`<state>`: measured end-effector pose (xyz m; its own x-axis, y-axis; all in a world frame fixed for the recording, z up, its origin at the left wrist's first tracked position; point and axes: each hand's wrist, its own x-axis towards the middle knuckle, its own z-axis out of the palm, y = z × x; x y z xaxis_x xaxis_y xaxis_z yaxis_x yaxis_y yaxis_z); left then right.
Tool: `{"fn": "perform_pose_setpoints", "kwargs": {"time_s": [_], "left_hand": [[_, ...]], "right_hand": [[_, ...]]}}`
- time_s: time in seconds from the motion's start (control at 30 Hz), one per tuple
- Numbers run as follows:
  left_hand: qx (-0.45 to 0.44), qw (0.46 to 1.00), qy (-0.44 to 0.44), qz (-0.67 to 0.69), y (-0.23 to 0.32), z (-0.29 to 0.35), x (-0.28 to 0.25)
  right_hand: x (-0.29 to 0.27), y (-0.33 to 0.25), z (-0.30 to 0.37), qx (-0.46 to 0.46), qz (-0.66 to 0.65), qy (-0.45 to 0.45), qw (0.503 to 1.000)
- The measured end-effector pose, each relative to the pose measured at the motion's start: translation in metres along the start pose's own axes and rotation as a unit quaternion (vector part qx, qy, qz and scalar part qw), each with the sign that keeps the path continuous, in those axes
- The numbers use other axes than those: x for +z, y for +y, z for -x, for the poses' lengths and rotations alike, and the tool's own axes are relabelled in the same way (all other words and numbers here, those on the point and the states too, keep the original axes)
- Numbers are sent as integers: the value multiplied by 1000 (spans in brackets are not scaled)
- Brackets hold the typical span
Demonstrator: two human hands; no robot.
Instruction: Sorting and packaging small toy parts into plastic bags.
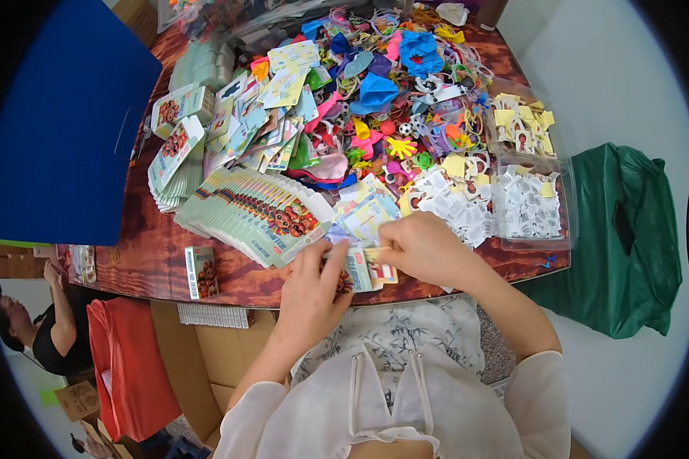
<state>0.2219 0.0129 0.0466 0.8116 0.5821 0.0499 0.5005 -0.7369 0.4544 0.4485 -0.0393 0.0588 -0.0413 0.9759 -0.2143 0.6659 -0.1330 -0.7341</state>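
Pale wall on R — blue panel up L — red-brn tbl btwn, speckled grey flr.

Bright, even light; dark, curved rim.

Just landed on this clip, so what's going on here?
A person's left hand holds a small carton at the table's near edge, while the right hand is at its right end; what those fingers grip is unclear. A fan of flat cartons lies just beyond, an upright-looking box sits left, and colourful toys are heaped behind.
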Motion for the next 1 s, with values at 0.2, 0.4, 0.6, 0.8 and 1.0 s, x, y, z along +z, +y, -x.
{"fn": "perform_pose_setpoints", "kwargs": {"time_s": [0.2, 0.4, 0.6, 0.8, 1.0], "left_hand": [[-65, 996, 40, 52, -7, -3, 10], [-77, 971, 61, 220, -11, -6, 8], [-75, 974, 71, 200, -8, -15, 9], [-81, 989, 34, 117, -10, -13, 13], [-82, 987, 8, 141, -7, -18, 4]], "right_hand": [[27, -3, -4, -45, -72, 133, 988], [-2, 52, -50, -51, 155, 362, 918], [-1, 74, -71, -31, 222, 391, 893], [-5, 68, -45, -31, 37, 503, 863], [7, 34, 20, 132, -417, 263, 860]]}}
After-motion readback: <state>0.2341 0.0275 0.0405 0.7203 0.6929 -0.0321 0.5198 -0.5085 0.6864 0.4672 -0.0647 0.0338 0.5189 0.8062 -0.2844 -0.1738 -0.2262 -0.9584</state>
